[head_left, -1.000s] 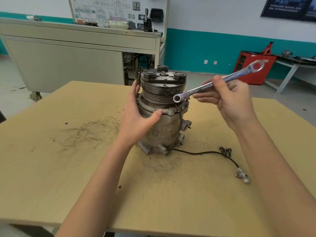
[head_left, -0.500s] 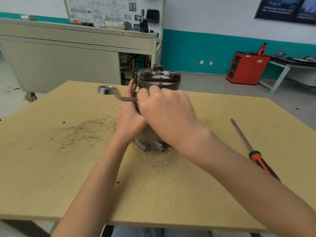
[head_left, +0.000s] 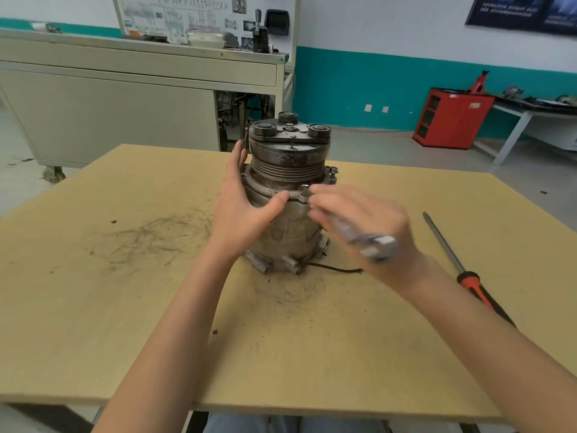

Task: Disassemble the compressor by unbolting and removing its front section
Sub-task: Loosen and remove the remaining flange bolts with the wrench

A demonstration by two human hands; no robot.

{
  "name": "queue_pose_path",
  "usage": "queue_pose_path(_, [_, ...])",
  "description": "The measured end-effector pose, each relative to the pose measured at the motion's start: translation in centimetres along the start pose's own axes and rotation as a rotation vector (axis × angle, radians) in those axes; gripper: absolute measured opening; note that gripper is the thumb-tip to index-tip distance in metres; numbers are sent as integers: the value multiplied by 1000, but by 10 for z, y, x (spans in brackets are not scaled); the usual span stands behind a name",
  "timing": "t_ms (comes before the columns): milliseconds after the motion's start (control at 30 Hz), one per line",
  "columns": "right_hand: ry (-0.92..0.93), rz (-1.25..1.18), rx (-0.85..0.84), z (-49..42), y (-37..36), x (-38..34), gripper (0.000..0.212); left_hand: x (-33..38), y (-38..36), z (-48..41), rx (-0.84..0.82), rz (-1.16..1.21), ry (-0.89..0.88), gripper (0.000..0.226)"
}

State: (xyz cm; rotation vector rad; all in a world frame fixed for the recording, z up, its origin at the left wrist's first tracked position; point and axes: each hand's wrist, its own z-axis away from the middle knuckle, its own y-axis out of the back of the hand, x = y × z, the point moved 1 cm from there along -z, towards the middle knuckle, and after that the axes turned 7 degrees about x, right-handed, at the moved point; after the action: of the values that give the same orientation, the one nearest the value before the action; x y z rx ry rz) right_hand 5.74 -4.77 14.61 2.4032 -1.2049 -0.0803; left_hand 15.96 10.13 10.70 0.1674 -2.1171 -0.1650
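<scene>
Centrally on the wooden table (head_left: pixel 125 307), the compressor (head_left: pixel 292 229) stood upright, its grooved pulley (head_left: pixel 288 166) on top. Left hand (head_left: pixel 242 214) was cupped against its left side: fingers straight and reaching round the far side, thumb pressed on the front of the flange. Right hand (head_left: pixel 365 214) was just right of the flange, fingertips close to a bolt (head_left: pixel 304 191) at the flange front. It held a wrench (head_left: pixel 370 243), whose free end pointed near-right. Motion blur was heavy there, so the exact finger positions on the wrench could not be read.

A black wire (head_left: pixel 337 269) ran right from the base of the compressor. Dark scuff marks (head_left: pixel 150 235) lay on the table to the left. A screwdriver (head_left: pixel 465 278) with an orange and black handle lay to the right, well apart from the compressor. Far left stood a grey cabinet (head_left: pixel 109 114); far right, a red cabinet (head_left: pixel 452 120).
</scene>
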Motion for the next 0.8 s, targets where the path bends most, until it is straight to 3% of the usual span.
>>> queue_pose_path(100, [-589, -605, 57, 10, 16, 28, 17, -1, 0, 2, -4, -5, 18, 109])
queue_pose_path(167, [-875, -926, 69, 12, 7, 43, 29, -1, -1, 1, -3, -10, 21, 109])
queue_pose_path(233, [-1061, -1178, 84, 8, -1, 59, 35, 0, 0, 1, -4, -9, 24, 110])
queue_pose_path(367, [-1291, -1418, 85, 3, -20, 80, 28, 0, 0, 1, -7, -1, 26, 110])
queue_pose_path(467, [-1310, -1484, 46, 2, -20, 85, 26, -2, 0, 0, -7, -12, 23, 107])
queue_pose_path(567, [-1201, -1380, 57, -4, -5, 82, 24, -3, 0, 0, -7, -14, 24, 105])
queue_pose_path(700, [-892, -769, 170, -24, 13, 59, 21, -4, -1, -1, -4, -15, 24, 104])
queue_pose_path(800, [-553, -320, 110, -42, 15, 30, 16, -5, -1, -1, 5, -6, 18, 107])
